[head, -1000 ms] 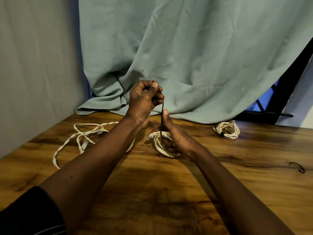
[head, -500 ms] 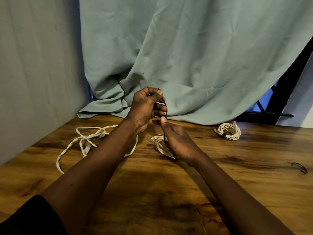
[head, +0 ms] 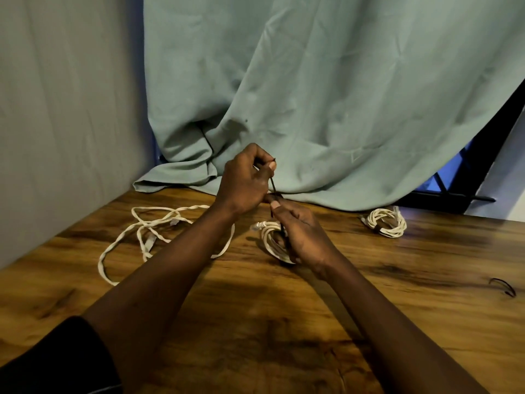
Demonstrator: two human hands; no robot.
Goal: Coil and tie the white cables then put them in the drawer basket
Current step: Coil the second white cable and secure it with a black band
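Note:
My right hand point(head: 304, 237) grips a coiled white cable point(head: 270, 240) just above the wooden table point(head: 255, 322), thumb pointing up. A thin black tie point(head: 273, 186) rises from the coil to my left hand point(head: 244, 180), which pinches its upper end between thumb and fingers. A loose, uncoiled white cable point(head: 147, 234) sprawls on the table to the left, partly behind my left forearm. A second coiled white cable point(head: 386, 223), bound with a dark tie, lies at the back right. No drawer basket is in view.
A teal curtain point(head: 312, 95) hangs behind the table and bunches on its back edge. A grey wall stands at the left. A spare black tie point(head: 501, 286) lies near the table's right side. A dark window frame shows at the far right.
My left hand dipped toward the coil and has come back up, holding the black tie taut. My right hand stays on the coil with only small shifts.

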